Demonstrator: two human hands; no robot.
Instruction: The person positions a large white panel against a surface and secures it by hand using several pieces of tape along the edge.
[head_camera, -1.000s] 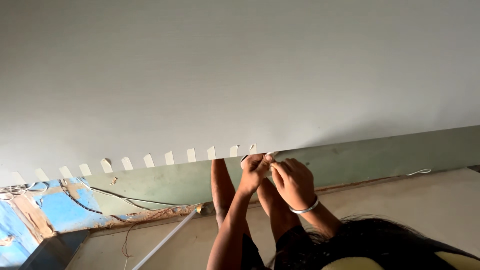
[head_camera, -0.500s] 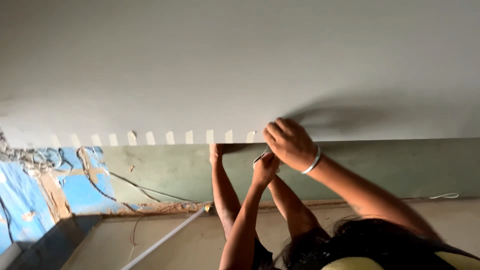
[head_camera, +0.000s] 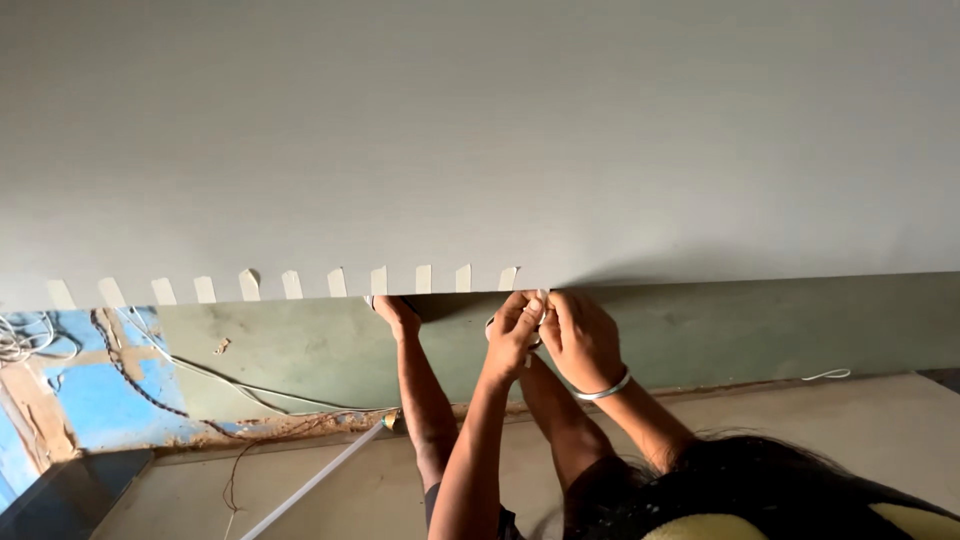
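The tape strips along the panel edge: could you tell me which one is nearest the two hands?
The rightmost tape strip, directly above the left hand and right hand; the others run off leftward.

There is a single view, from a camera worn on the head, and here it tilts sharply upward rather than down. It faces a broad pale ceiling panel (head_camera: 480, 130) that fills the upper half of the frame, with the panel's lower edge running across the middle. Below that edge lies a green wall band (head_camera: 760, 320), farther off. The raised hands meet at the panel's edge near the centre, fairly close to the lens. Dark hair (head_camera: 740, 480) crowds the bottom right corner, very near the camera. No second view shares the scene.
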